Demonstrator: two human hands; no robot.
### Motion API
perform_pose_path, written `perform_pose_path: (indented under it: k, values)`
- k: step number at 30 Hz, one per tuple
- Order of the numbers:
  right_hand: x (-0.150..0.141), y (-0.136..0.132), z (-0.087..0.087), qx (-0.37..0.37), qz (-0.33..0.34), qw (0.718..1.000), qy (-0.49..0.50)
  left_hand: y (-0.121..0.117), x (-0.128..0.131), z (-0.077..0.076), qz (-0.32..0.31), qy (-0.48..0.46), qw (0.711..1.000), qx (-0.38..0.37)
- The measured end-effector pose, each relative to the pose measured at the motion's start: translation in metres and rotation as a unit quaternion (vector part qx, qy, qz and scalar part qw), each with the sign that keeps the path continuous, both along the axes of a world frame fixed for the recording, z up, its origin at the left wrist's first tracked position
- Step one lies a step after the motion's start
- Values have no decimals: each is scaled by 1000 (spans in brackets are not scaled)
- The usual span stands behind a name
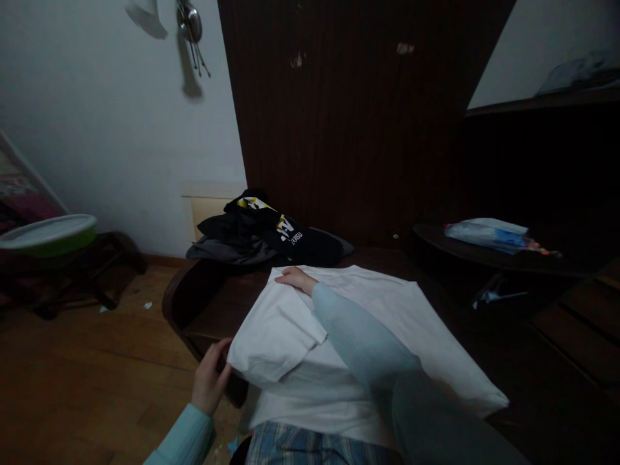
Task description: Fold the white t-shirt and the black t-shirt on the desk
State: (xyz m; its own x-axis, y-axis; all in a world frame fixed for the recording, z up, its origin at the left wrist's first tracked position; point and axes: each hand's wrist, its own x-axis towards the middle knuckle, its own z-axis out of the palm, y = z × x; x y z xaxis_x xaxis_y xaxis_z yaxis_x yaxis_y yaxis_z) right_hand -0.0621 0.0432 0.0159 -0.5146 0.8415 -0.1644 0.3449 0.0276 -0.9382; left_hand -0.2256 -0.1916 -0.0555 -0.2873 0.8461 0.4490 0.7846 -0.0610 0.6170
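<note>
A white T-shirt (pixel 372 297) lies spread over a dark wooden bench, its near part reaching my lap. Its left side is folded inward, and a short sleeve (pixel 300 342) rests on top. At the left folded edge, my left hand (pixel 212 376) pinches the cloth between thumb and fingers. My right hand (pixel 297 279) reaches across the shirt and grips the fabric near its far left corner, fingers pointing left. The right forearm covers part of the shirt's middle.
Dark clothes (pixel 271 232) with white and yellow print lie piled at the bench's back left. A clear plastic packet (pixel 489 234) rests on a dark rounded shelf (pixel 426 240) at right. A green basin (pixel 53 236) sits on a low stool at left. Keys (pixel 196 55) hang on the wall.
</note>
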Motion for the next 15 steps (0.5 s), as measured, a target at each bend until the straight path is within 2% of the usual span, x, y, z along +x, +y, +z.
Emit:
perform_pose_path:
  k: [5,11,15]
  values:
    - [-3,0,-3,-1,9,1000,1,2,7,7,22,8,998,54]
    - [-4,0,-4,-12,10,1000,15,7,21,7,52,-63,997,17]
    - [-5,1,-5,-23,9,1000,19,7,23,10,35,-80,996,11]
